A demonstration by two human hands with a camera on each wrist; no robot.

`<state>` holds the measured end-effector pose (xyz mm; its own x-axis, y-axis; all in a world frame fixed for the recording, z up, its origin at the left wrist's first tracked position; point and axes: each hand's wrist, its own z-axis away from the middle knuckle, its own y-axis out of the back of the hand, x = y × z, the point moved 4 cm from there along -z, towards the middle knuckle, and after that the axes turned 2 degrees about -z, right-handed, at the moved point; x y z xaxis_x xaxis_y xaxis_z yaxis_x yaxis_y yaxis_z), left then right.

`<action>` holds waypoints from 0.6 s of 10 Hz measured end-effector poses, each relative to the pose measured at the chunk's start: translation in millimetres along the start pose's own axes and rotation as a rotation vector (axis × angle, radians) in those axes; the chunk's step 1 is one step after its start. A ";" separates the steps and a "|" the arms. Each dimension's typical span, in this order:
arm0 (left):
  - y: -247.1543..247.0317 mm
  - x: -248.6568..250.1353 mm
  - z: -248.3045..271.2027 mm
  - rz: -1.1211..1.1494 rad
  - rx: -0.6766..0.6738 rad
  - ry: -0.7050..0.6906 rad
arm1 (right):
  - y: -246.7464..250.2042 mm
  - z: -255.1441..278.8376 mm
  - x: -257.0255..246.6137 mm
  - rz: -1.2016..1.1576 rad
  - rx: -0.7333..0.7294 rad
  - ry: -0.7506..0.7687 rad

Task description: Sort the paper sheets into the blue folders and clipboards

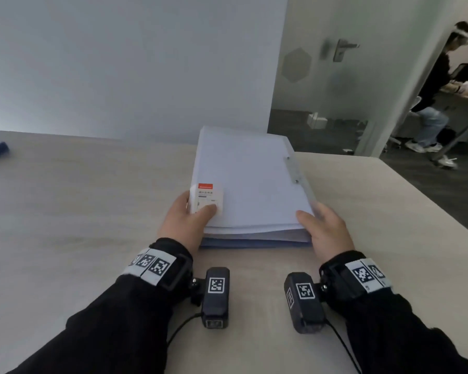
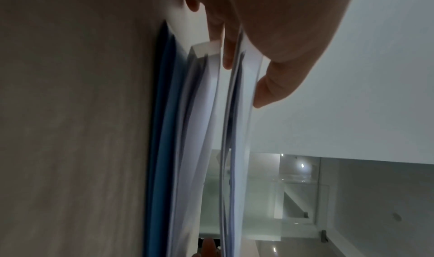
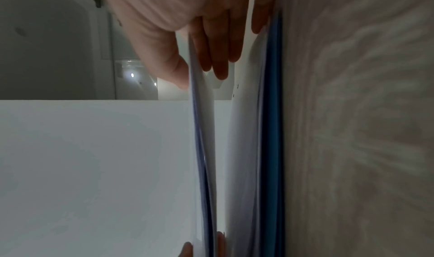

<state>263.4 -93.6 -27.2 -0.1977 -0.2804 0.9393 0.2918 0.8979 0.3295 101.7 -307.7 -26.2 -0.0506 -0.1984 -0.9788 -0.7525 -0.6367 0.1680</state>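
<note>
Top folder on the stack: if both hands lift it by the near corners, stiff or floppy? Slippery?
Likely floppy: the top folder already bows between the left hand and right hand, lifted off the stack below. Probably light, since only thumbs and fingertips pinch it. Its translucent plastic cover looks smooth, so the sheets inside may slide.

A pale folder [image 1: 243, 182] with a red-topped label, near edge lifted, lies atop sheets and blue folders [image 1: 254, 242].

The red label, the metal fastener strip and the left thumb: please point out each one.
red label [image 1: 205, 186]: head view, its middle.
metal fastener strip [image 1: 292, 170]: head view, midway between its two rivets.
left thumb [image 1: 207, 211]: head view, near its tip.
</note>
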 end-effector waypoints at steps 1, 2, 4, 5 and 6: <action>-5.0 -12.4 -24.2 -0.114 -0.003 0.035 | -6.0 -18.2 5.9 0.071 -0.028 -0.021; -8.3 -16.0 -29.8 -0.201 -0.022 0.059 | -6.4 -23.3 8.3 0.148 -0.043 -0.067; 5.5 -9.3 -8.1 -0.036 0.054 0.051 | 2.0 -7.4 8.0 0.120 0.004 -0.113; 19.7 -11.3 17.8 0.070 0.060 0.047 | 14.6 19.9 2.4 0.070 0.057 -0.089; 31.2 -27.3 41.9 0.172 0.039 0.085 | 26.8 56.9 -1.5 0.010 0.113 -0.099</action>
